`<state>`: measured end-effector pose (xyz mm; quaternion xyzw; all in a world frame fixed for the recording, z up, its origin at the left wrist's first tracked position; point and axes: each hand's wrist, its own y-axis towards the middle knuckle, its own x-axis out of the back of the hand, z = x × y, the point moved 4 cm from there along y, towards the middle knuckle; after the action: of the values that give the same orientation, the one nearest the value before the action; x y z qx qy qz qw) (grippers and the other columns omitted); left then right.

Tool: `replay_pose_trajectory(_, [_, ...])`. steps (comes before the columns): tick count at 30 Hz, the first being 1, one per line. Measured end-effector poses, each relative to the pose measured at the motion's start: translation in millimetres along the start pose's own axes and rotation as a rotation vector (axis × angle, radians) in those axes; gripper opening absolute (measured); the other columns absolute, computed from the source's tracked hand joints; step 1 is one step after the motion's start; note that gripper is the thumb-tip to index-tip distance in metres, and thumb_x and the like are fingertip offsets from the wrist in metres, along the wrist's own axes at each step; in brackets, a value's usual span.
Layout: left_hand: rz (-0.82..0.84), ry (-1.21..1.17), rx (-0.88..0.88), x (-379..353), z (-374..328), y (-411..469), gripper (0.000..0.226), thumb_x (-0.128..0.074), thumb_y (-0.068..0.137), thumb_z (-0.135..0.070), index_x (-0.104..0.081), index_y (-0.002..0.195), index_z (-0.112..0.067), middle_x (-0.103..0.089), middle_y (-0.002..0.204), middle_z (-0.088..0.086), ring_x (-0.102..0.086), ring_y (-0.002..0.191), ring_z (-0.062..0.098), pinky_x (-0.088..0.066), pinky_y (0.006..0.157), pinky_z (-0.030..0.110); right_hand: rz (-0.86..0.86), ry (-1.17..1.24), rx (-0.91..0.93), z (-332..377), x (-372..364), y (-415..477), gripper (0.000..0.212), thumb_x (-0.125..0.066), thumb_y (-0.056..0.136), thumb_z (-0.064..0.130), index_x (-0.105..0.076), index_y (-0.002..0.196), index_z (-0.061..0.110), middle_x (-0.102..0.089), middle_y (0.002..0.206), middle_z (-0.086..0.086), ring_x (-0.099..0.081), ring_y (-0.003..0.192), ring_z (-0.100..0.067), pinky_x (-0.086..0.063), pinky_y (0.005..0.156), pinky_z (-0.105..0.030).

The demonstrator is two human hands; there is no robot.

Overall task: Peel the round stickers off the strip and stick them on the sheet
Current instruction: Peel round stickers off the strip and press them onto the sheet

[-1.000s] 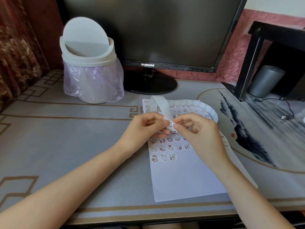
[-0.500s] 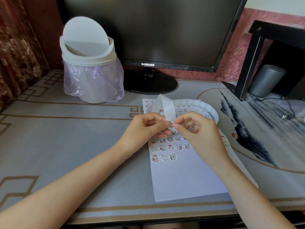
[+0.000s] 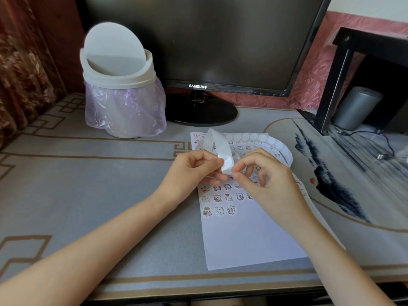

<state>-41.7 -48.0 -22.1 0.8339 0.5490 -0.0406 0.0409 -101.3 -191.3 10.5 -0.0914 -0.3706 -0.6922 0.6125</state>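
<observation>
The spot where the fingers meet is small and hard to read. The left hand has its fingers curled and pinches a fold of the strip. The right hand brings the tips of thumb and forefinger together at the lower edge of this fold, touching it. The other right fingers are loosely bent. Whether a sticker is between the right fingertips, I cannot tell.

From the pinch the strip rises as a white loop just above the left fingers. It then curves away behind the right fingers, where pale rounds show on it. After that it goes under the right hand and forearm, so its middle is hidden. A narrow part shows again beside the right forearm.

The sheet lies flat on the desk, directly below both hands. Rows of stickers are on it; those just below the fingers show clearly, but the rows under the hands are covered. The far rows, beyond the fingers, are too small to make out.

A bin and a monitor stand well beyond the fingers. The monitor is cut off at the top.
</observation>
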Motion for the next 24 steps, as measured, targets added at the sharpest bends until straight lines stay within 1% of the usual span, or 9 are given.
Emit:
replay_pose_trajectory(2, [-0.008, 0.0, 0.003, 0.5, 0.1, 0.2, 0.018, -0.058, 0.09, -0.008, -0.061, 0.094, 0.009, -0.069, 0.083, 0.025, -0.071, 0.069, 0.018, -0.056, 0.061, 0.02, 0.013, 0.035, -0.046, 0.3, 2.7, -1.9, 0.016, -0.07, 0.081, 0.008, -0.064, 0.078, 0.023, -0.058, 0.077, 0.014, -0.046, 0.057, -0.002, -0.034, 0.055, -0.015])
replay_pose_trajectory(4, [-0.01, -0.005, 0.007, 0.6, 0.3, 0.4, 0.015, -0.059, 0.09, -0.008, -0.061, 0.092, 0.006, -0.07, 0.078, 0.021, -0.071, 0.069, 0.018, -0.056, 0.061, 0.02, 0.017, 0.118, -0.109, -1.6, 5.7, -4.2, 0.016, -0.07, 0.08, 0.008, -0.065, 0.077, 0.023, -0.06, 0.072, 0.01, -0.044, 0.054, -0.003, -0.034, 0.054, -0.015])
replay_pose_trajectory(5, [-0.01, -0.006, 0.008, 0.4, 0.4, 0.5, 0.013, -0.059, 0.09, -0.008, -0.061, 0.09, 0.005, -0.07, 0.076, 0.019, -0.071, 0.069, 0.018, -0.056, 0.06, 0.02, 0.02, 0.172, -0.143, -2.6, 7.0, -5.3, 0.016, -0.071, 0.079, 0.009, -0.066, 0.076, 0.023, -0.062, 0.071, 0.007, -0.044, 0.055, -0.003, -0.036, 0.055, -0.015])
replay_pose_trajectory(7, [-0.01, -0.011, 0.011, 0.0, 0.6, 0.5, 0.011, -0.059, 0.09, -0.008, -0.06, 0.089, 0.003, -0.07, 0.076, 0.019, -0.071, 0.069, 0.018, -0.055, 0.06, 0.02, 0.032, 0.271, -0.207, -5.1, 9.0, -7.5, 0.013, -0.073, 0.077, 0.007, -0.067, 0.075, 0.018, -0.064, 0.07, 0.004, -0.051, 0.061, -0.007, -0.039, 0.058, -0.017])
replay_pose_trajectory(10, [-0.01, -0.021, 0.014, -0.7, 0.7, 0.5, 0.012, -0.058, 0.09, -0.007, -0.06, 0.09, 0.005, -0.07, 0.076, 0.018, -0.071, 0.068, 0.017, -0.055, 0.059, 0.019, 0.102, 0.364, -0.306, -10.3, 11.2, -11.1, 0.01, -0.071, 0.077, 0.002, -0.067, 0.073, 0.01, -0.064, 0.064, 0.005, -0.054, 0.058, -0.003, -0.042, 0.056, -0.012])
replay_pose_trajectory(12, [-0.01, -0.024, 0.017, -1.0, 0.6, -0.1, 0.012, -0.059, 0.089, -0.006, -0.06, 0.09, 0.006, -0.07, 0.073, 0.016, -0.071, 0.068, 0.016, -0.054, 0.059, 0.018, 0.193, 0.363, -0.383, -14.8, 11.4, -14.5, 0.008, -0.07, 0.078, 0.002, -0.068, 0.075, 0.008, -0.065, 0.064, 0.004, -0.054, 0.055, -0.002, -0.042, 0.052, -0.01])
replay_pose_trajectory(15, [-0.013, -0.014, 0.019, -0.7, 0.9, -0.6, 0.014, -0.059, 0.09, -0.006, -0.06, 0.092, 0.008, -0.07, 0.076, 0.019, -0.071, 0.069, 0.016, -0.054, 0.06, 0.018, 0.302, 0.307, -0.472, -20.2, 9.3, -18.8, 0.003, -0.071, 0.078, 0.003, -0.069, 0.077, 0.004, -0.068, 0.065, 0.002, -0.054, 0.054, -0.001, -0.041, 0.049, -0.01])
replay_pose_trajectory(20, [-0.014, 0.0, 0.025, -0.9, 1.3, -0.5, 0.017, -0.059, 0.09, -0.006, -0.06, 0.094, 0.01, -0.069, 0.078, 0.021, -0.07, 0.069, 0.016, -0.055, 0.061, 0.017, 0.334, 0.228, -0.5, -22.7, 5.2, -18.2, 0.01, -0.071, 0.077, 0.001, -0.068, 0.073, 0.01, -0.069, 0.065, 0.004, -0.057, 0.06, -0.002, -0.042, 0.05, -0.012])
replay_pose_trajectory(24, [-0.01, -0.006, 0.026, -1.3, 1.3, -0.1, 0.012, -0.059, 0.089, -0.006, -0.061, 0.09, 0.005, -0.069, 0.076, 0.02, -0.07, 0.068, 0.015, -0.055, 0.061, 0.017, 0.347, 0.206, -0.515, -23.4, 4.3, -18.2, 0.007, -0.071, 0.077, 0.002, -0.067, 0.075, 0.008, -0.067, 0.066, 0.004, -0.056, 0.06, -0.003, -0.044, 0.051, -0.012])
